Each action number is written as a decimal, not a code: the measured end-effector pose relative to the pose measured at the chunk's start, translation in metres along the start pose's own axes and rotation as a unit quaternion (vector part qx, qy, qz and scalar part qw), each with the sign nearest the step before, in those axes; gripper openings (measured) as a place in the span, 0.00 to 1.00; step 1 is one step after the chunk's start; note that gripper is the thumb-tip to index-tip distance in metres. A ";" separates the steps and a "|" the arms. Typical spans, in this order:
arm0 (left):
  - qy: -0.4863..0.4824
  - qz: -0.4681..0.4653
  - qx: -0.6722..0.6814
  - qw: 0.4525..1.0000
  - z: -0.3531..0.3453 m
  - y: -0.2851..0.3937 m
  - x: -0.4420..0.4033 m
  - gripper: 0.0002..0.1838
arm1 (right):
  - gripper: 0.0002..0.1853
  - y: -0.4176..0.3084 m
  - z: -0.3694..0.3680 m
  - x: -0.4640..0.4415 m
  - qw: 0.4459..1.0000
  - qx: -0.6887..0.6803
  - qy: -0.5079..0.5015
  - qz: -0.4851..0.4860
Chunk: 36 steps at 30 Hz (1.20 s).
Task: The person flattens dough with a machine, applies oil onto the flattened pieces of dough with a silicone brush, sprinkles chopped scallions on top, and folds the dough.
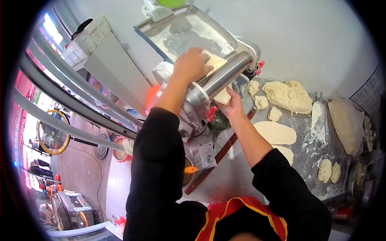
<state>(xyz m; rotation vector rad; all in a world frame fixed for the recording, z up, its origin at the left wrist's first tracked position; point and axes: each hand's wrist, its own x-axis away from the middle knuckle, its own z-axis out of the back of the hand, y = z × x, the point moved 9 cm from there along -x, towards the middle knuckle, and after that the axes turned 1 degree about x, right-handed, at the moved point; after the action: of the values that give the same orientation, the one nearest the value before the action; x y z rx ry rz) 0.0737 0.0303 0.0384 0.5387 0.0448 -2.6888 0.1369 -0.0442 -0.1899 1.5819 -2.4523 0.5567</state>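
A dough sheeter with a shiny steel roller point(227, 74) stands in front of me. On its floured feed tray, a piece of dough point(216, 61) lies against the back of the roller. My left hand point(191, 66) rests on this dough's near-left edge, fingers apart. Below the roller, a flap of dough point(222, 96) comes out at the front. My right hand point(233, 105) grips that flap, thumb on top; its other fingers are partly hidden. Whether both dough parts are one sheet is hidden by the roller.
Right of the sheeter, a floured steel table point(303, 160) bears flattened dough sheets point(277, 133), a large dough mass point(287, 96) and several small lumps. A long covered dough piece point(345, 124) lies at the far right. Red knobs point(211, 113) stick out from the sheeter. Curved rails point(80, 86) run along the left.
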 end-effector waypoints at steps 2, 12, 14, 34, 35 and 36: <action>0.035 -0.002 0.019 0.999 0.000 -0.001 0.002 0.17 | 0.17 -0.002 0.004 0.002 1.000 -0.009 0.010 0.004; -0.055 0.023 -0.014 0.998 -0.005 -0.001 -0.001 0.18 | 0.21 -0.007 0.036 0.010 0.999 0.019 0.026 -0.001; -0.066 0.018 -0.016 0.998 -0.005 0.001 -0.001 0.17 | 0.22 -0.008 0.040 0.013 1.000 0.011 0.016 -0.004; 0.058 -0.005 0.065 0.996 0.006 0.000 0.001 0.13 | 0.20 -0.031 0.083 0.059 0.996 0.006 0.087 0.018; 0.078 -0.008 0.076 0.994 0.009 -0.001 0.002 0.14 | 0.20 -0.034 0.083 0.062 0.996 0.011 0.085 0.024; 0.107 -0.019 0.075 0.991 0.013 -0.002 0.002 0.14 | 0.20 -0.038 0.082 0.067 0.996 0.014 0.088 0.028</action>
<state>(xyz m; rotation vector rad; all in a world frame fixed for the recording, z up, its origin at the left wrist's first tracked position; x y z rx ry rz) 0.0666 0.0298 0.0493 0.8800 -0.0889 -2.6729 0.1479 -0.1467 -0.2339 1.4105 -2.3735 0.7106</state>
